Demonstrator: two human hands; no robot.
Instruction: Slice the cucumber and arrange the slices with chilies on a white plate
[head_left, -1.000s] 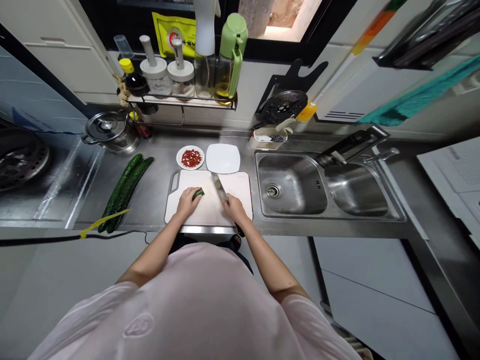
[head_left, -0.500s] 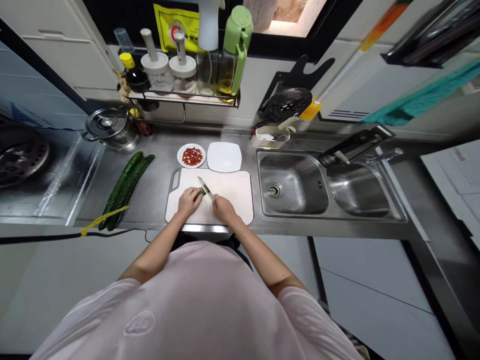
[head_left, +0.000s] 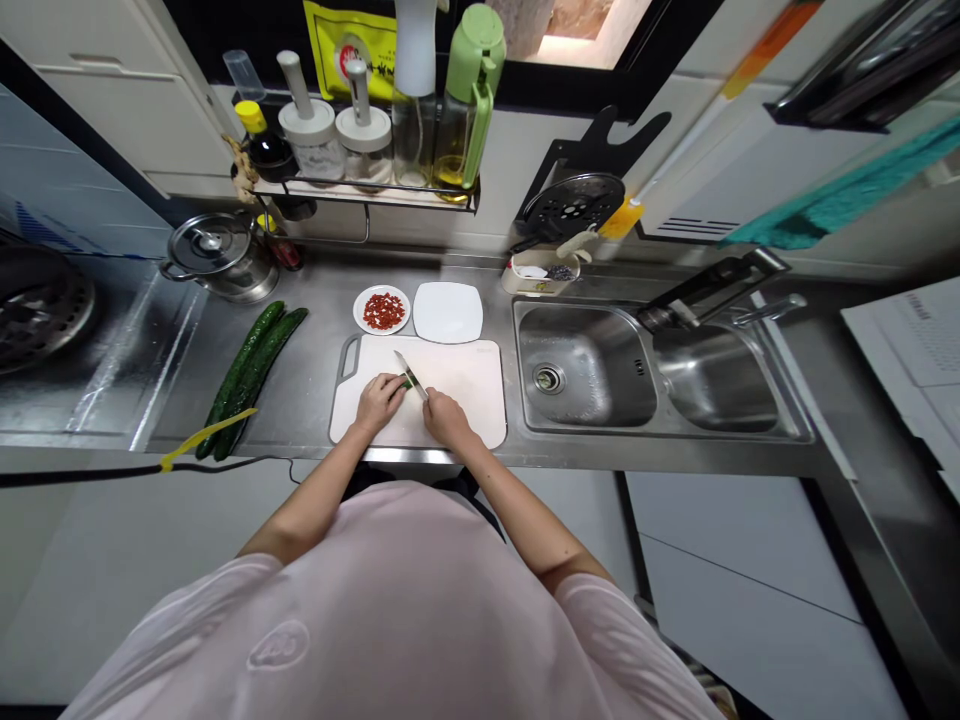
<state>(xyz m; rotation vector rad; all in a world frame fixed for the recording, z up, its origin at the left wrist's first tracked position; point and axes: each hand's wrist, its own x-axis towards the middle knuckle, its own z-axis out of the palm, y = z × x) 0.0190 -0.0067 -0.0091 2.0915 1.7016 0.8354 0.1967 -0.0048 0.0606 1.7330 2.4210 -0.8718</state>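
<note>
On a white cutting board (head_left: 480, 395) my left hand (head_left: 381, 402) presses down on a small green vegetable piece (head_left: 407, 383), which shows only partly beyond my fingertips. My right hand (head_left: 448, 415) is wrapped round the handle of a knife (head_left: 410, 373). The blade points up and to the left, against or just beside the green piece. Behind the board stand a round plate of chopped red pieces (head_left: 382, 311) and a square white plate (head_left: 448, 311) with nothing on it. Two cucumbers (head_left: 251, 378) lie on the counter to the left.
A lidded steel pot (head_left: 221, 258) stands at the back left. Bottles and jars fill a wall rack (head_left: 375, 196) above the counter. Right of the board is a double sink (head_left: 589, 370) with a faucet (head_left: 769, 312). A small caddy (head_left: 541, 274) sits behind it.
The view has shifted very slightly. My hands and the knife keep nearly the same place on the board, with the green piece showing a little differently at my left fingertips.
</note>
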